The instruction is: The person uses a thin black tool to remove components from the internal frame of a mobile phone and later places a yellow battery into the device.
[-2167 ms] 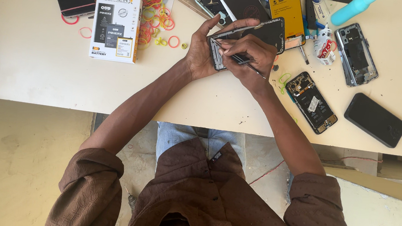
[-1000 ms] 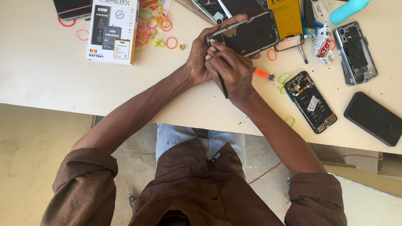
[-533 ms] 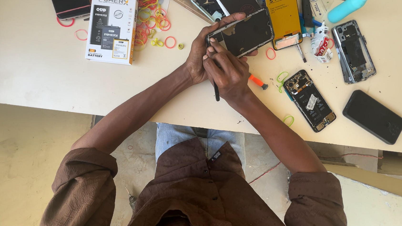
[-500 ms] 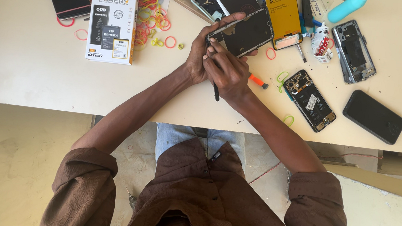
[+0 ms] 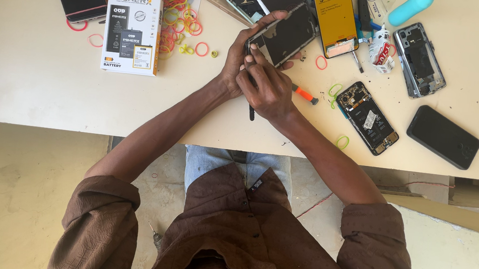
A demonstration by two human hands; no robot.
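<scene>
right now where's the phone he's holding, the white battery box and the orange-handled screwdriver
phone [image 5: 290, 33], head view, on its dark back panel
white battery box [image 5: 131, 29], head view, middle of its printed face
orange-handled screwdriver [image 5: 304, 94], head view, on the orange handle

There is one view only, from a camera worn on the person's head, facing almost straight down. It sits close enough that the brown shirt [image 5: 243, 237] and both forearms fill the lower half of the frame. The table [image 5: 43, 96] runs across the upper half; its near edge crosses the picture just below the middle, while its far edge lies beyond the top of the frame (left and right ends are cut off too). Below the near edge, the floor [image 5: 13, 190] shows at both lower corners. No second view shares the scene.
</scene>
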